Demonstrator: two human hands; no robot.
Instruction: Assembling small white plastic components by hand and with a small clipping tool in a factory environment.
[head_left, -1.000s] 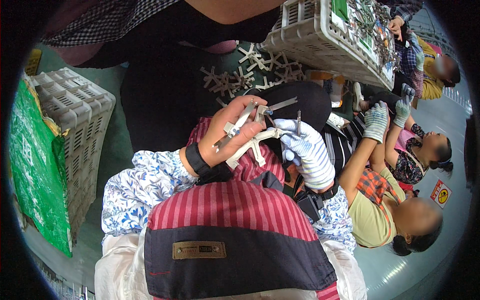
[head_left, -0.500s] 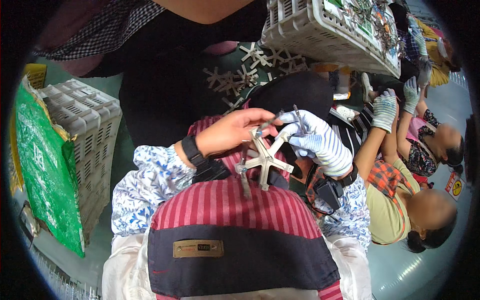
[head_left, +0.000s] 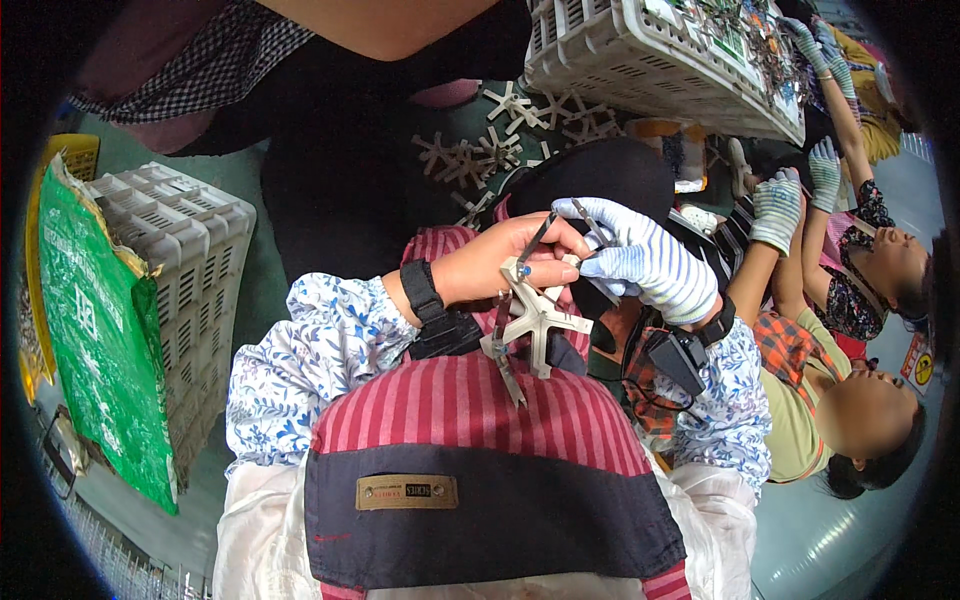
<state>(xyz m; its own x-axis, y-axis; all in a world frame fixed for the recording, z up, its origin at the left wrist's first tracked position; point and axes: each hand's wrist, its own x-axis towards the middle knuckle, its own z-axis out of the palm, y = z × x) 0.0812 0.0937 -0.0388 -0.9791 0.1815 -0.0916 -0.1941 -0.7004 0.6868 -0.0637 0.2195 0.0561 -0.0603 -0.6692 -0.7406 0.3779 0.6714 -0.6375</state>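
A pale five-armed star-shaped base [head_left: 540,318] is held above my lap. My bare left hand [head_left: 490,262] is closed around its upper side, the thumb along one arm. Dark narrow metal strips are attached at two arm ends: one strip [head_left: 540,240] slants up past my left fingers, another strip [head_left: 508,375] hangs down at the left. My right hand [head_left: 655,262], in a white and blue striped glove, pinches a further metal strip [head_left: 592,222] at the arm beside my left fingertips. The fingers partly hide that joint.
Several similar star bases [head_left: 465,160] lie on the floor ahead. A white crate [head_left: 670,75] with metal pieces on top stands at far right; another crate [head_left: 190,240] stands left beside a green sack [head_left: 95,330]. Co-workers with gloved hands [head_left: 778,212] sit at right.
My left fingers and thumb have closed in toward the arm at my right hand. The right hand's strip has tilted leftward, and the base has shifted slightly right.
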